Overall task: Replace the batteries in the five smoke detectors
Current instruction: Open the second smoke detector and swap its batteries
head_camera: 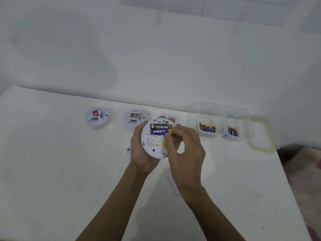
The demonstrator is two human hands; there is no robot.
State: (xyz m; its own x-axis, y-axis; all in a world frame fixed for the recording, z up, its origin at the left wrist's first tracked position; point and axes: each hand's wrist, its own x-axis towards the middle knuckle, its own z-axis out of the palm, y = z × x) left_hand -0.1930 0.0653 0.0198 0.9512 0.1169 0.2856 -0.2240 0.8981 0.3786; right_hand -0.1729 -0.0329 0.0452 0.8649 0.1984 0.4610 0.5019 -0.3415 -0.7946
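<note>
My left hand (140, 152) cups a white round smoke detector (152, 145), turned back-side up above the table. Its battery bay holds a black battery (161, 126) and below it a blue and yellow battery (160, 131). My right hand (185, 150) pinches the yellow end of the blue battery with thumb and fingertips. Two more detectors (96, 117) (134, 119) stand on the table behind, and a third (172, 118) peeks out behind my hands.
Two clear plastic tubs sit at the right: one (208, 131) holds several black and blue batteries, the other (233, 133) a few blue ones. White cover pieces (173, 181) (128, 151) lie under my hands. The table's right edge (284, 171) drops to the floor.
</note>
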